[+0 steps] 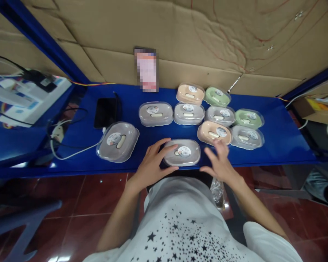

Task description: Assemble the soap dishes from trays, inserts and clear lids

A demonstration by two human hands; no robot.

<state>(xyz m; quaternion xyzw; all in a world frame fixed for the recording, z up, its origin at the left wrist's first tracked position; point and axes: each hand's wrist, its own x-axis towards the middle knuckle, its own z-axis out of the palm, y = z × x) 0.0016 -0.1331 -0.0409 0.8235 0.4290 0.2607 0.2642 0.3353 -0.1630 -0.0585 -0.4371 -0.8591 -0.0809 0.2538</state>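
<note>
A grey oval container (pixel 191 160) with a clear lid and round label lies at the front edge of the blue table. My left hand (pixel 156 160) is at its left side, fingers apart, with fingertips over the lid's left end. To its right, my right hand (pixel 218 160) is spread, apart from that container; its fingertips are by the front of a peach container (pixel 207 133). Behind stand several more lidded containers, among them a grey one (pixel 155 118), a peach one (pixel 190 95) and a green one (pixel 218 95).
Another grey container (pixel 112 149) lies at the left, near a black phone (pixel 105 112) and a white cable (pixel 71 158). A blurred upright screen (pixel 147 71) leans on the cardboard wall (pixel 180 65). A power strip (pixel 43 98) is at far left, a cardboard box (pixel 307 109) at far right.
</note>
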